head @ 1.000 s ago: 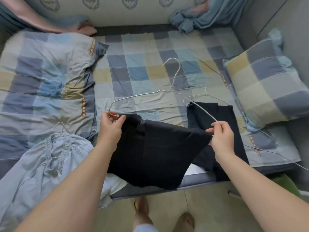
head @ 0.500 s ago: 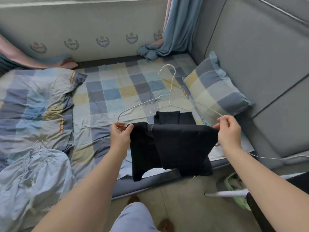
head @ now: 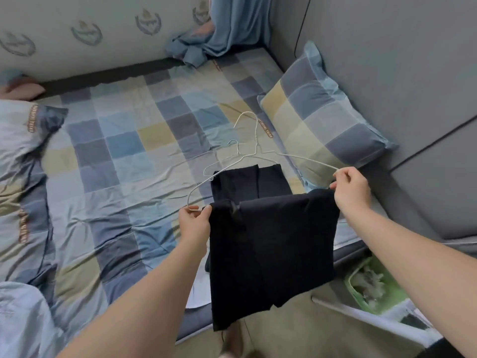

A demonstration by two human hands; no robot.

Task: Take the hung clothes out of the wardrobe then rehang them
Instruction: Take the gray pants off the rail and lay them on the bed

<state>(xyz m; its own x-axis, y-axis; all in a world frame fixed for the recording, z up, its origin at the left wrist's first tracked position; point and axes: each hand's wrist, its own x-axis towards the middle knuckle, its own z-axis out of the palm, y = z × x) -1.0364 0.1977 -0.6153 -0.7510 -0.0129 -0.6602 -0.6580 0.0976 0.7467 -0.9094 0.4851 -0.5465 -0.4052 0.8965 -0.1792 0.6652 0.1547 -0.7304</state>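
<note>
Head view: bed [head: 124, 156] in a blue, grey and yellow checked sheet fills most of the frame. Grey padded panel [head: 387, 73] stands along the bed's right side. Crumpled checked duvet [head: 20, 156] lies on the left part of the bed. Checked pillow [head: 317, 120] lies on the bed against the panel side. Black garment [head: 271, 249] is draped over the lower bar of a wire hanger [head: 304, 158], held level in the air above the bed's near edge, with the cloth hanging down past that edge. Light-blue garment [head: 23, 319] lies on the bed's near left corner. Folded black garment [head: 247, 182] lies flat on the bed, a second wire hanger [head: 237, 147] at its far end. Green basket [head: 356, 277] sits on the floor off the bed's near right corner. Hands: left hand [head: 193, 223] pinches the hanger's left corner beside the cloth edge; right hand [head: 351, 187] pinches the hanger's right end.
</note>
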